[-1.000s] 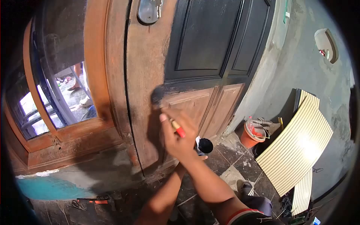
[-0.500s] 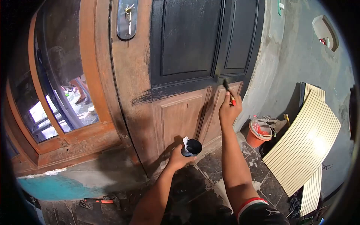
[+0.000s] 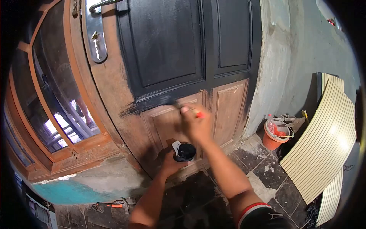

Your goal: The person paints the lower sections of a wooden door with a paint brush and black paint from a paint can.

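My right hand (image 3: 197, 124) grips a paintbrush (image 3: 177, 104) with a red-marked handle, its dark bristles at the lower edge of the black paint on the wooden door (image 3: 164, 42). Motion blurs the hand and brush a little. Below and to the left, my left hand (image 3: 170, 164) is wrapped round a small cup (image 3: 185, 152) of black paint with a white label or flap on its side. The door's upper panels are black, while its lower panels show bare brown wood. A metal lock plate with a key (image 3: 95, 35) sits at the upper left.
An orange bucket (image 3: 273, 141) holding tools and a bottle stands by the grey wall (image 3: 305, 49). Striped panels (image 3: 324, 141) lean at the right. An orange-framed window (image 3: 68, 87) is at the left, with tools (image 3: 116, 205) on the floor below.
My right hand and the brush have moved left from the right-hand panel's top to above the left lower panel. The view has shifted; my left hand still holds the cup.
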Demonstrator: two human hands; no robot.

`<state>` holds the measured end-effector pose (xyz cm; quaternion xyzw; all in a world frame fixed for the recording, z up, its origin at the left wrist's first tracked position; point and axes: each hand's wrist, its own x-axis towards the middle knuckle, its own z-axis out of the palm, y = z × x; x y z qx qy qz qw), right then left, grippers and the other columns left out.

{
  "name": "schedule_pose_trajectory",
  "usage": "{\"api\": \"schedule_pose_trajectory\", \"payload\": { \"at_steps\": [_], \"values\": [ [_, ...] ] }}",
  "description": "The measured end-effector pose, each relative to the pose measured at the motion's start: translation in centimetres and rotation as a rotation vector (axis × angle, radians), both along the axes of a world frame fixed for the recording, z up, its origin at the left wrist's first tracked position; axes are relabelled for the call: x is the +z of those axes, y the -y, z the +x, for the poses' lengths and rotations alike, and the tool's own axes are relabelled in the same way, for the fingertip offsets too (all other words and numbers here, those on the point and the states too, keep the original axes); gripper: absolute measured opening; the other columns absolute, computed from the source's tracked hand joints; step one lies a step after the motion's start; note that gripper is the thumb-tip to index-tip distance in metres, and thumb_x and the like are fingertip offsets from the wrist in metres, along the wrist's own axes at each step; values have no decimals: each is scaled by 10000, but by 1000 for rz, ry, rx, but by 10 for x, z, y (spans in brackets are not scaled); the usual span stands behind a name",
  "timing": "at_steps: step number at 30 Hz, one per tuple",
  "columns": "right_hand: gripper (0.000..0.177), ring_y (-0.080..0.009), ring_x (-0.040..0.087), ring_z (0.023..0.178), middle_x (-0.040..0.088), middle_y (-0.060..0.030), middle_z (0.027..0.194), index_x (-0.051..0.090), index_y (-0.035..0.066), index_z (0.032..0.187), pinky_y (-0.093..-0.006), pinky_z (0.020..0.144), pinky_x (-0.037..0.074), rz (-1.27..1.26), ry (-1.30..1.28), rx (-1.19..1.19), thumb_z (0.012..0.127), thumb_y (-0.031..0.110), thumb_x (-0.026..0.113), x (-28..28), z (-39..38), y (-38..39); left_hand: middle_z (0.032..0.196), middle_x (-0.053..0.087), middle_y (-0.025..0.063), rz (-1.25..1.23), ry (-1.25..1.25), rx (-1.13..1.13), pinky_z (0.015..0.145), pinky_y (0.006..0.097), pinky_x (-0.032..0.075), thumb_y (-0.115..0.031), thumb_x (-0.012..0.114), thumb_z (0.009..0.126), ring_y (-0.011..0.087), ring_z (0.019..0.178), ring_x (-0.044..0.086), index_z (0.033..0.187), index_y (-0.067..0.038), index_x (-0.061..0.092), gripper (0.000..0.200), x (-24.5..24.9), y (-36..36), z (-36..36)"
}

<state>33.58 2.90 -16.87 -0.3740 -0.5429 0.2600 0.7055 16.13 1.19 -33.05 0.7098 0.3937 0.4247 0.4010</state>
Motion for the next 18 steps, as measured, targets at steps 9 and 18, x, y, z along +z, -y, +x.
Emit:
{"api": "schedule_pose_trajectory", "payload": {
  "at_steps": [9,18],
  "values": [
    [182,-421,708,990,738,-198,1058,771,31,1136,-481,865,561,530,258,-673,964,52,714,-7,109,-33,1295,756,44,-73,41,-3,1120,386,524,-82,1013,728,204,1235,693,1349,-32,695,700,34,13,12],
    [123,-385,714,799,736,-151,883,775,49,998,-447,763,574,241,84,-208,987,169,750,-1,78,-23,1293,750,17,-140,-71,111,1093,376,538,-64,1017,715,180,1199,689,1376,-74,672,746,45,6,34]
  ]
}}
